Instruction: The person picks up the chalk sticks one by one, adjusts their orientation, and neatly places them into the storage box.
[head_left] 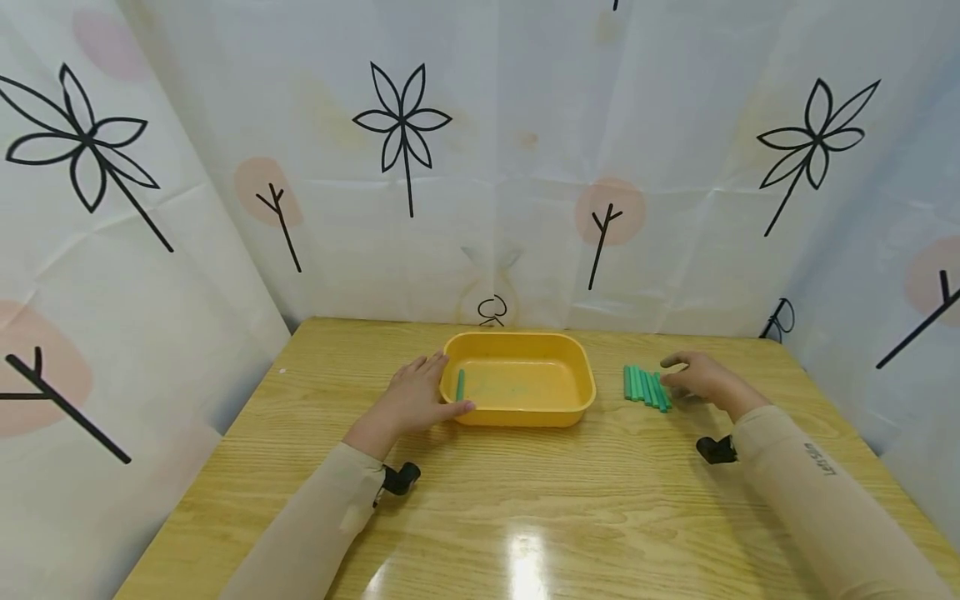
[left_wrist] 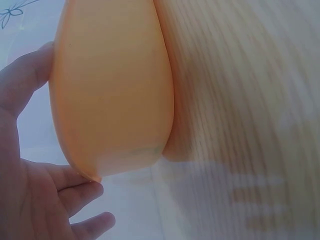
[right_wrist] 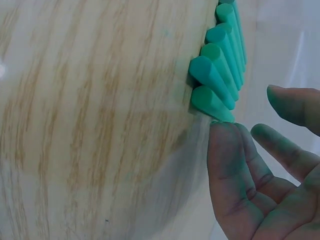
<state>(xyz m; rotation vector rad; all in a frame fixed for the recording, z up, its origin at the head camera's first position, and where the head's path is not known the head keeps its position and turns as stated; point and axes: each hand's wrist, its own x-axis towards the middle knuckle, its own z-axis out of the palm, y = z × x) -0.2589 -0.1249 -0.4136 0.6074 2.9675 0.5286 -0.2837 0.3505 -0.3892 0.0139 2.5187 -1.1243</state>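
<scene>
At the left end of a yellow plastic basin, my left hand rests against the rim, thumb toward the near side and fingers toward the far corner. The left wrist view shows those fingertips on the edge of the basin wall. One green chalk stick lies inside the basin by its left wall. Several green chalk sticks lie side by side on the table to the right. Beside this row, my right hand has fingertips at the end chalk stick, thumb held apart. Green dust marks its fingers.
The wooden table runs back to a patterned cloth wall. More cloth hangs at the left and right sides. Between the basin and the chalk row lies a narrow strip of tabletop.
</scene>
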